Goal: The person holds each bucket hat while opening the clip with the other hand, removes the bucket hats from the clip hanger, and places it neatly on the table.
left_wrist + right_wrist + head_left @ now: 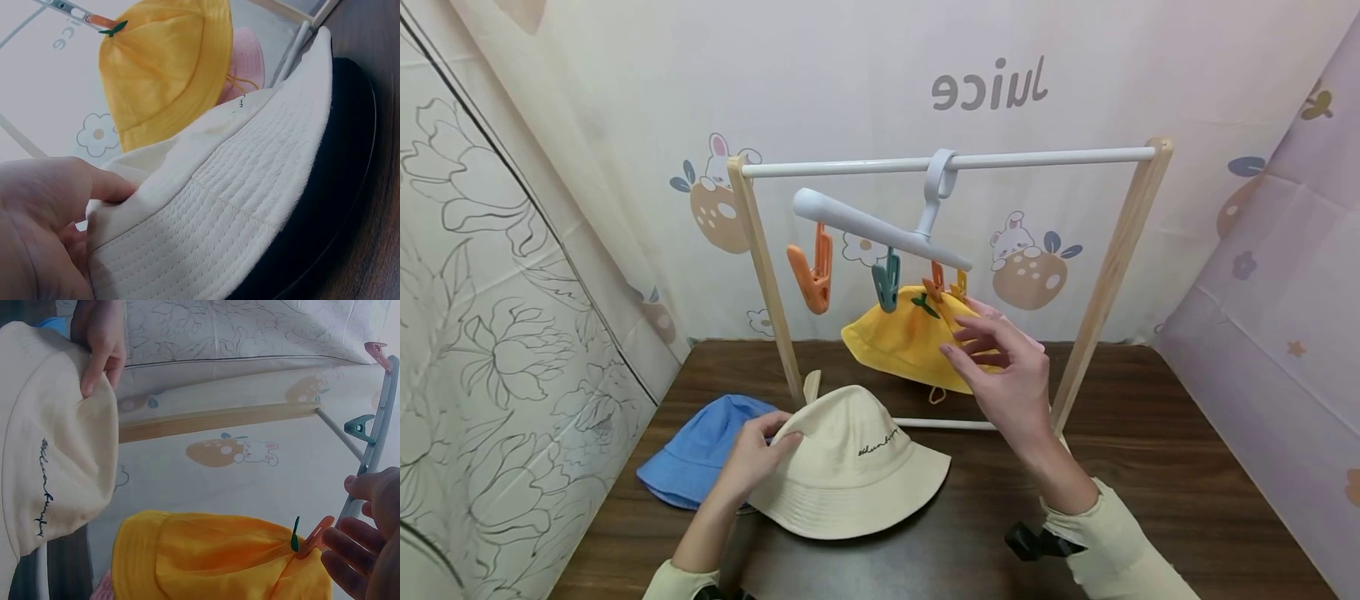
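A cream bucket hat (850, 467) (250, 187) (50, 437) lies on the dark wooden table (1150, 467). My left hand (778, 437) (44, 225) (100, 344) pinches its crown at the left side. A yellow bucket hat (902, 337) (162, 69) (219, 556) hangs from an orange clip (934, 283) (312, 537) on the white hanger (880, 229). My right hand (970, 342) (369, 537) is raised beside the yellow hat's right side, fingers relaxed and close to that clip, holding nothing. A pink hat (1026, 336) (247, 56) shows behind it.
The hanger hooks over the white bar (1037, 157) of a wooden-legged rack and carries further orange, teal and yellow clips. A blue bucket hat (700, 450) lies left of the cream one. Patterned curtains close in the back and both sides.
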Demonstrator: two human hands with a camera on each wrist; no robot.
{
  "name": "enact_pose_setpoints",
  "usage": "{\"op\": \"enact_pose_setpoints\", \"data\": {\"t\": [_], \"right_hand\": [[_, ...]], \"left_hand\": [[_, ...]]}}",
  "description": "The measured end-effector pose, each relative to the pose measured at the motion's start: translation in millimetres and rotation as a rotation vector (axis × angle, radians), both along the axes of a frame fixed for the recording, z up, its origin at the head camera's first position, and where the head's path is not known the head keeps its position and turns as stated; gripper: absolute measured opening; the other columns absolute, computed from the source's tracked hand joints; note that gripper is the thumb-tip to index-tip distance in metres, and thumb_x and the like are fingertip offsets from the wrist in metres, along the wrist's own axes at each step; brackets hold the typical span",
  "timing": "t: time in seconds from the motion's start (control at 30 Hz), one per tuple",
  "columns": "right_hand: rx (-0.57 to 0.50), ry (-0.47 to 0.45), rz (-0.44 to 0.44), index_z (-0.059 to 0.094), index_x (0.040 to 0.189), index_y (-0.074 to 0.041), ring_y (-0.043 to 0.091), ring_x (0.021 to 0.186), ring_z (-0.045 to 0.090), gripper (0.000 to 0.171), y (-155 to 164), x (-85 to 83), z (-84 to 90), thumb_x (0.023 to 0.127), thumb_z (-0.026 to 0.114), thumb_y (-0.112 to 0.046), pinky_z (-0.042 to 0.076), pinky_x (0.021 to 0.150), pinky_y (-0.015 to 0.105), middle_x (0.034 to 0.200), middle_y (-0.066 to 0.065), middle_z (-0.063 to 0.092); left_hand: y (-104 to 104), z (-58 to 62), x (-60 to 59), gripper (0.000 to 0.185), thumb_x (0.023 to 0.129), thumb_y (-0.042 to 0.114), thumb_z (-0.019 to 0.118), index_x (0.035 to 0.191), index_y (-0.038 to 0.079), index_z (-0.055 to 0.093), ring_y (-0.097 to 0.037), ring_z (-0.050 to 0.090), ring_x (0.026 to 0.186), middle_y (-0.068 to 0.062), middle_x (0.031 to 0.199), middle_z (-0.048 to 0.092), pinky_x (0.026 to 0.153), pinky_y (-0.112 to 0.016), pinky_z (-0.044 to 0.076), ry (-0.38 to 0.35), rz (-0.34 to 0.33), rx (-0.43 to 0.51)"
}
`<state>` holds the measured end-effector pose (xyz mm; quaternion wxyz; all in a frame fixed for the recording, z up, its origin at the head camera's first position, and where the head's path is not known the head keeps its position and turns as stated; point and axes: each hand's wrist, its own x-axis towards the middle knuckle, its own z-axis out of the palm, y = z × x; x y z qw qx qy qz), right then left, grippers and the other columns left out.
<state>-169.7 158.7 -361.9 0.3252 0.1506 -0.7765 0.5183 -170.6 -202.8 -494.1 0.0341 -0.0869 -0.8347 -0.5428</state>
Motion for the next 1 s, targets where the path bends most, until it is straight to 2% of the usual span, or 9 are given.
{"op": "enact_pose_setpoints", "data": {"t": [0.23,0.37,0.4,0.53,0.67,0.7,0.87,0.93,1.0], "right_hand": [[0.010,0.005,-0.007,0.081,0.126,-0.001,-0.010,0.100,0.073,0.038,2.2,-0.5,-1.1,0.090,0.092,0.001,0.062,0.086,0.011,0.128,0.020,0.084],[0.013,0.003,-0.016,0.081,0.127,-0.002,-0.011,0.099,0.073,0.039,4.5,-0.7,-2.6,0.089,0.093,0.000,0.062,0.086,0.011,0.118,0.021,0.085],[0.013,0.001,-0.017,0.081,0.126,-0.002,-0.010,0.098,0.073,0.039,5.1,-0.6,-3.2,0.089,0.093,0.000,0.062,0.085,0.011,0.116,0.021,0.085],[0.015,-0.005,-0.026,0.082,0.126,-0.002,-0.008,0.094,0.074,0.040,7.1,-0.5,-4.4,0.088,0.094,0.000,0.063,0.084,0.012,0.113,0.020,0.085],[0.008,-0.017,-0.042,0.082,0.126,-0.001,-0.009,0.092,0.073,0.039,8.9,-0.1,-4.8,0.088,0.094,0.000,0.061,0.083,0.010,0.111,0.020,0.085],[0.006,-0.021,-0.045,0.082,0.125,-0.001,-0.011,0.092,0.072,0.039,9.3,0.1,-5.0,0.088,0.094,0.000,0.061,0.083,0.009,0.111,0.020,0.085],[0.008,-0.034,-0.054,0.082,0.125,-0.001,-0.015,0.092,0.071,0.038,11.9,1.3,-6.5,0.089,0.094,0.000,0.060,0.083,0.008,0.111,0.020,0.085],[0.010,-0.037,-0.053,0.082,0.125,-0.001,-0.015,0.092,0.071,0.038,12.9,1.7,-7.4,0.089,0.094,0.000,0.061,0.083,0.009,0.111,0.020,0.085],[0.012,-0.042,-0.049,0.082,0.126,-0.002,-0.015,0.092,0.071,0.038,13.8,2.1,-8.2,0.089,0.093,0.000,0.061,0.083,0.009,0.112,0.020,0.084]], "left_hand": [[-9.6,-19.4,-8.4,0.021,0.101,0.017,0.080,0.116,0.003,0.082,-0.013,0.068,0.088,-0.010,0.100,0.083,0.075,-0.027,0.054,-0.020,-0.016,-0.031],[-20.5,-45.3,-20.1,0.025,0.104,0.026,0.080,0.119,0.006,0.082,-0.011,0.068,0.088,-0.007,0.102,0.083,0.071,-0.026,0.054,-0.003,-0.050,-0.052],[-21.1,-47.1,-21.3,0.026,0.103,0.028,0.081,0.119,0.007,0.082,-0.010,0.069,0.090,-0.007,0.103,0.083,0.072,-0.027,0.056,-0.038,-0.035,-0.070],[-34.4,-79.6,-39.8,0.026,0.103,0.031,0.083,0.123,0.014,0.082,-0.007,0.071,0.092,0.000,0.106,0.084,0.073,-0.027,0.058,-0.087,-0.046,-0.096],[-39.0,-93.0,-50.2,0.026,0.102,0.033,0.084,0.125,0.020,0.082,-0.006,0.073,0.091,0.007,0.104,0.084,0.076,-0.026,0.059,-0.155,-0.025,-0.101],[-38.5,-92.8,-50.0,0.026,0.102,0.033,0.084,0.125,0.020,0.082,-0.006,0.073,0.090,0.008,0.103,0.084,0.075,-0.026,0.059,-0.150,-0.020,-0.099],[-29.1,-64.0,-31.5,0.032,0.106,0.032,0.079,0.126,0.008,0.080,-0.011,0.072,0.086,-0.003,0.101,0.084,0.072,-0.027,0.057,-0.060,-0.045,-0.098],[-24.0,-48.2,-22.5,0.039,0.107,0.034,0.076,0.129,0.002,0.077,-0.014,0.071,0.087,-0.011,0.103,0.083,0.072,-0.028,0.056,-0.055,-0.051,-0.097],[-19.6,-37.5,-18.0,0.046,0.107,0.038,0.076,0.132,0.000,0.075,-0.014,0.072,0.088,-0.015,0.107,0.083,0.072,-0.029,0.056,-0.097,-0.042,-0.084]]}}
